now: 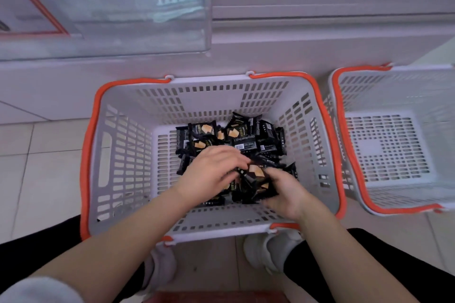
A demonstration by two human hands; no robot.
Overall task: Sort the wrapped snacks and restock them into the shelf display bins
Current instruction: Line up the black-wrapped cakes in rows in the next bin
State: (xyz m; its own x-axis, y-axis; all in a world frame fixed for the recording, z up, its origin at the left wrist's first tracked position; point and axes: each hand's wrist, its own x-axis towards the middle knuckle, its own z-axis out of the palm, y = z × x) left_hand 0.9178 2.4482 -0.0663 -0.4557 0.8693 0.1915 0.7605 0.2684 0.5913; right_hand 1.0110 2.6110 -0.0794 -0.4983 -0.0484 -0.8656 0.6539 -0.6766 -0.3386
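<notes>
Both hands were down in the near basket, gathering black snack packs for the shelf bins.

At the far left the clear shelf bin [105,7] stood open-topped above the floor, handy to reach from a crouch. Below it the grey basket [118,155] with orange handles sat between my knees, so the black wrapped snacks [234,135] heaped toward its right side lay within easy reach. My left hand [211,170] lay over the heap, fingers bent onto a pack, and whether its grip had closed on it I could not tell. My right hand [283,192] had its grip clenched round a bunch of packs [256,184], I judged to lift several at once. To the right, the second basket [394,145] stood bare, probably kept for sorting.
</notes>
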